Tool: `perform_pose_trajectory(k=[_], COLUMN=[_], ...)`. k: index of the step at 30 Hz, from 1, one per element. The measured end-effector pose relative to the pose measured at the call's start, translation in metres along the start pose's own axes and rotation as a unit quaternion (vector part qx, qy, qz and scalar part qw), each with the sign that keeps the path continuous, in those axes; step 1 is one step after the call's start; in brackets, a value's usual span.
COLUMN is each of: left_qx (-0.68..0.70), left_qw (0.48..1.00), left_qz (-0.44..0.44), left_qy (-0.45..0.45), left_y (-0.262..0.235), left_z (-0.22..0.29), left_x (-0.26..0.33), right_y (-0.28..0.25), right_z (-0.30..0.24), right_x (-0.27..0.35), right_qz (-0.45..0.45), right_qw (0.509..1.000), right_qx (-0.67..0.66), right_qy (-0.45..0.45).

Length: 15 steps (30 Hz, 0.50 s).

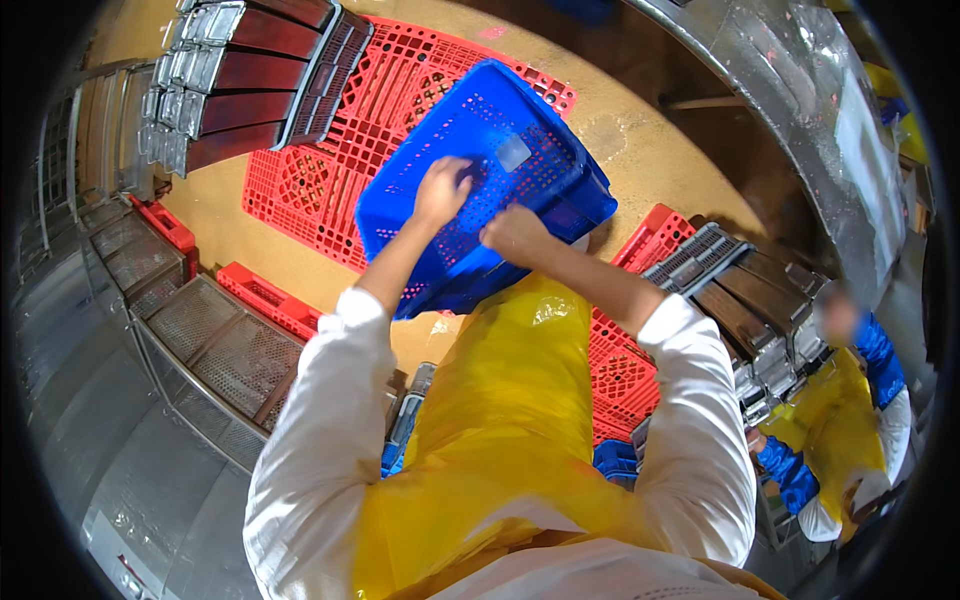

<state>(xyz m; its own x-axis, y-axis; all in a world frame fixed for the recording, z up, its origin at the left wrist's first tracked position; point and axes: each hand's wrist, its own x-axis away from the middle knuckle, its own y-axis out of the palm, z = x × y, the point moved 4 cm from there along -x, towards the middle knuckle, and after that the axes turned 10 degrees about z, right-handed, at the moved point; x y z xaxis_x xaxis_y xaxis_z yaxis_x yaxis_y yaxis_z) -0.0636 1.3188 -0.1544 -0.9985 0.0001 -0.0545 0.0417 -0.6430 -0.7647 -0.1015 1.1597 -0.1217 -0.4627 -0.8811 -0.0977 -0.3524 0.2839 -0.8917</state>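
Over at the far left I see perforated metal panels point(240, 345) in a frame, with a red plastic piece point(265, 300) lying along their edge. Next to them, higher up, a stack of long metal moulds point(255, 85) with reddish-brown sides stands at the edge of a red pallet point(300, 215) on the tan floor point(215, 230).

In the middle is the blue crate point(395, 210), full of small holes and tilted at an angle, overlapping the pallet from where I stand; I can't tell whether it rests there or is held above. A pale square patch point(513, 153) shows on it. The person's left hand point(440, 192) is over the crate, thumb a little apart from loosely bent fingers; whether they grip it I can't tell. The right hand point(517, 236), just beside, has its fingers curled in tight, and what they close on is hidden.

Below the crate spreads the person's yellow apron point(500, 400), between white sleeves. Farther right comes another red pallet point(620, 375), then more metal moulds point(740, 300) beneath a curved metal surface point(790, 90), and a co-worker point(845, 420) in yellow and blue.
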Motion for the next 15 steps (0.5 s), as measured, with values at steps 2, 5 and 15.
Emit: perform_pose_trajectory(k=[2, 5, 15], left_qx=[-0.046, -0.106, -0.221], left_qw=[0.989, 0.977, 0.955], left_qz=[-0.093, -0.186, -0.191], left_qy=[0.103, -0.011, 0.052], left_y=[0.049, 0.089, 0.071], left_z=[-0.006, 0.004, -0.015], left_x=[-0.022, -0.039, -0.072], right_y=[-0.049, -0.091, -0.119], right_z=[-0.035, -0.066, -0.091], right_x=[0.008, 0.025, 0.031], right_qz=[-0.048, -0.036, 0.001], right_qw=[0.998, 0.994, 0.995], right_qx=[0.04, 0.073, 0.063], right_qy=[-0.024, -0.066, -0.077])
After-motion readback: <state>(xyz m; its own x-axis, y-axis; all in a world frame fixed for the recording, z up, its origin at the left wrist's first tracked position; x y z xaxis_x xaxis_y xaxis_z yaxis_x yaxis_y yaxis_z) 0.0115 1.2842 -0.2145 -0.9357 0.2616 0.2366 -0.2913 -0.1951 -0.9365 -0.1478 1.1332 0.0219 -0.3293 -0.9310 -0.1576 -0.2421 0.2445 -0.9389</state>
